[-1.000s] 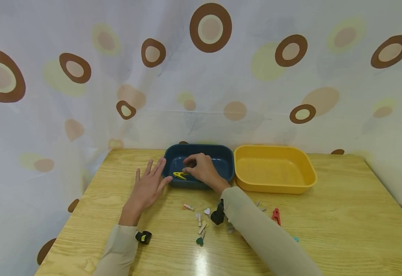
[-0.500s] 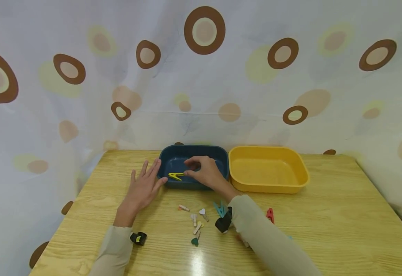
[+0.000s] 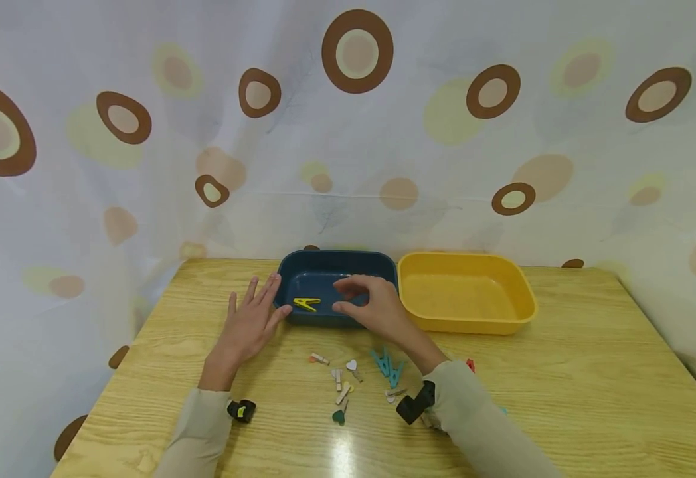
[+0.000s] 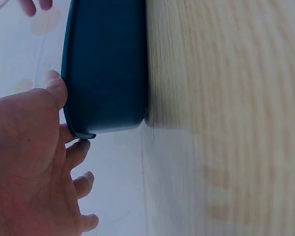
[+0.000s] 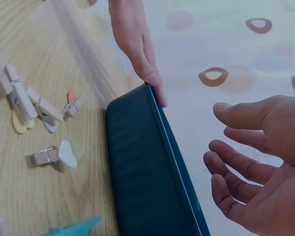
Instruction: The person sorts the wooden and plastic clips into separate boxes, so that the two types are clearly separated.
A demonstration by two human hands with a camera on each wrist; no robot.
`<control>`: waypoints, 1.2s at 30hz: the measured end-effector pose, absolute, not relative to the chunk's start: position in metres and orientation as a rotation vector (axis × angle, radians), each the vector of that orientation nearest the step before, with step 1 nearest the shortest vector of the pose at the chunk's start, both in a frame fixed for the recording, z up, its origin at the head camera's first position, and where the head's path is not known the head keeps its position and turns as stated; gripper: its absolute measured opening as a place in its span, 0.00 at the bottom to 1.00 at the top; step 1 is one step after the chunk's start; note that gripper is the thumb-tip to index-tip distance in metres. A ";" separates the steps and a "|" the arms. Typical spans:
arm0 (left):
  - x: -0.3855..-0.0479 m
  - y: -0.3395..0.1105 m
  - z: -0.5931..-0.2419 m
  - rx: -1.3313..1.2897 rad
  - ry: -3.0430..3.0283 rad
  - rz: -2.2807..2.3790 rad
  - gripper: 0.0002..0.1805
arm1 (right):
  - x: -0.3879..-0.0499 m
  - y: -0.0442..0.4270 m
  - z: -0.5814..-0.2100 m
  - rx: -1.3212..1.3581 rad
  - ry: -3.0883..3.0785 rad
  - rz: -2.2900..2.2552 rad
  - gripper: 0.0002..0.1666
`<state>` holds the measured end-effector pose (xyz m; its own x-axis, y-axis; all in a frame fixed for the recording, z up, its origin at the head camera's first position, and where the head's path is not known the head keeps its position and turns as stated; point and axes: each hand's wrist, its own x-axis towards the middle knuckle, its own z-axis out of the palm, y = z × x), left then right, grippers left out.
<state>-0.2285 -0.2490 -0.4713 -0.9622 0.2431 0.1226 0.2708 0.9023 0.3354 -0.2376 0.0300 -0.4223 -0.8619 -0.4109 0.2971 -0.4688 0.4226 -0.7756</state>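
The fingers of my left hand [image 3: 249, 330] touch the left end of the dark blue tray [image 3: 337, 321]. In the left wrist view the thumb lies at the tray's rim and the other fingers are spread beside its corner. My right hand [image 3: 380, 309] is over the tray's right part, thumb and fingers apart with nothing between them. The right wrist view has that hand [image 5: 265, 167] beyond the rim, its fingers loosely bent. Inside the tray, towards its left, lies a yellow clothespin [image 3: 307, 304].
A yellow tray [image 3: 467, 326] stands right of the blue one. Nearer on the table are several small wooden clothespins [image 3: 339, 380] with hearts, some teal clothespins [image 3: 394, 375] and a red clothespin [image 3: 470, 365], partly behind the right sleeve. A patterned cloth [image 3: 348, 146] hangs behind.
My right hand has drawn back to the right, away from the yellow clothespin, uncovering teal clothespins on the table. The left hand stays at the tray's end.
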 end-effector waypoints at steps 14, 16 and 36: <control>-0.230 -0.250 -0.471 -0.417 -2.989 -0.539 0.40 | -0.201 0.058 -0.429 0.817 -2.518 1.441 0.19; -0.228 -0.251 -0.472 -0.416 -2.993 -0.536 0.40 | -0.196 0.062 -0.431 0.811 -2.524 1.455 0.19; -0.226 -0.260 -0.476 -0.405 -3.013 -0.535 0.41 | -0.167 0.114 -0.439 0.729 -2.534 1.408 0.18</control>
<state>-0.2258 -0.2604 -0.4760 -0.9641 0.2463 0.0989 0.2653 0.9056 0.3310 -0.1665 0.1139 -0.4392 -0.8702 -0.3397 0.3570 -0.4826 0.4407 -0.7569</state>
